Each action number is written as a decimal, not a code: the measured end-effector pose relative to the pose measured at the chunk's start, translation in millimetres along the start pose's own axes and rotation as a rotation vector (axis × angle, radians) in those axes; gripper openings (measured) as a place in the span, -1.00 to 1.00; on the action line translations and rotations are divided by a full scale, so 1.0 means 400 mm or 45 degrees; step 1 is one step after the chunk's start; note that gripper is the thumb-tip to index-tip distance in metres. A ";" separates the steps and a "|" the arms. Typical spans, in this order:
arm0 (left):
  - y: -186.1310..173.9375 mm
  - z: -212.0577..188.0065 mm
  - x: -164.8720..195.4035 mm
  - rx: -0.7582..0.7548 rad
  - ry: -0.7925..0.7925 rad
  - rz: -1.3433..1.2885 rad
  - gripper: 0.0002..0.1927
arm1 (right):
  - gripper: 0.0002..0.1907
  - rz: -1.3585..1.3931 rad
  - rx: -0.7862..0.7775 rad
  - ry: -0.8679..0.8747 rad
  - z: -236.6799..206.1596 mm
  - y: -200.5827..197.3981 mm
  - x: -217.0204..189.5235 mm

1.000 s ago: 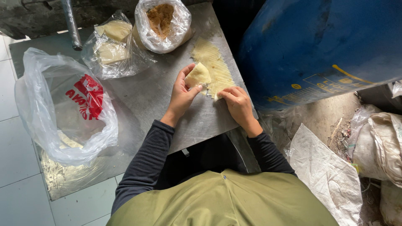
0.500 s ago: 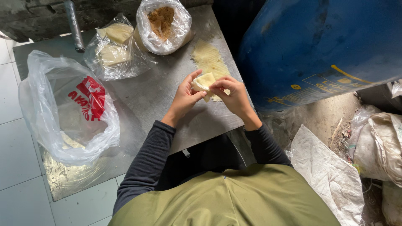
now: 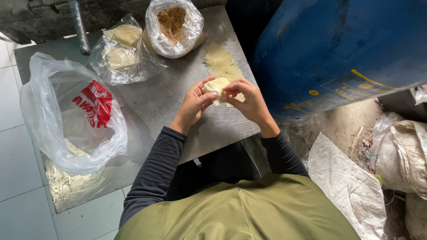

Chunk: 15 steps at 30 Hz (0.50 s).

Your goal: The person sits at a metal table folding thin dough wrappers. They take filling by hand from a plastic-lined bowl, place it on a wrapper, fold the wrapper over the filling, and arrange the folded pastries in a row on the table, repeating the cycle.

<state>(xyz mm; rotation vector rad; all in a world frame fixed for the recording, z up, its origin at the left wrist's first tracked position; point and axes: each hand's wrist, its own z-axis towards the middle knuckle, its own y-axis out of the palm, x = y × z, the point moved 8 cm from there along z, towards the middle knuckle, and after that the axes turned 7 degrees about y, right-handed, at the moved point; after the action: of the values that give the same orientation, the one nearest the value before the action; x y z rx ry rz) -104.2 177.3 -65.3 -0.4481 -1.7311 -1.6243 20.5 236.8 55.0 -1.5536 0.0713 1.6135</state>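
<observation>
- Nearest: person in an olive-green apron (image 3: 249, 213) over dark long sleeves, seated or standing at a grey metal table (image 3: 178, 106); the body hides the table's near edge.
- Floor to the left is pale tile (image 3: 18, 146); to the right, bare dirt with a white woven sack (image 3: 351, 186) lying flat and more sacks at the frame's edge, cut off.
- Left end of the table: a large open translucent plastic bag (image 3: 66, 120) with a red print; pale scraps show through its lower part, hard to identify.
- Mid-table: left hand (image 3: 194, 103) and right hand (image 3: 250, 98) meet above the surface, both closed by the fingertips on one pale dough piece (image 3: 217, 86). The fingers curl round it from either side; the thumbs are partly hidden behind it.
- Just beyond the hands: a pale yellow flattened sheet (image 3: 222, 64) lies on the table, its near end covered by the hands.
- Far edge: a clear bag of pale blocks (image 3: 122, 49), and beside it a clear bag of brown crumbly filling (image 3: 173, 24), mouth open.
- Right: a big blue drum (image 3: 338, 49), touching or just beside the table; I cannot tell which.
- Far left: a metal pipe (image 3: 78, 24) against a dark wall.
</observation>
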 end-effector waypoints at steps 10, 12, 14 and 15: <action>-0.004 -0.001 0.002 -0.001 0.047 0.097 -0.29 | -0.88 0.219 -0.010 0.106 -0.009 0.005 0.077; 0.007 -0.002 0.009 -0.045 0.109 0.135 -0.28 | -0.90 0.402 -0.026 0.244 -0.009 0.014 0.121; 0.017 -0.003 0.012 -0.067 0.141 0.197 -0.27 | -0.90 0.511 -0.028 0.358 -0.012 0.019 0.154; 0.019 -0.005 0.012 -0.066 0.141 0.240 -0.27 | -0.89 0.497 -0.038 0.364 -0.013 0.021 0.160</action>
<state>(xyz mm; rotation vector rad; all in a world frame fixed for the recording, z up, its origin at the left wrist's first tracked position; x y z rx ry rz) -101.8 175.5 -56.6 -0.5201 -1.5211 -1.5322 29.7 262.3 -3.8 -1.8693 0.5364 1.6740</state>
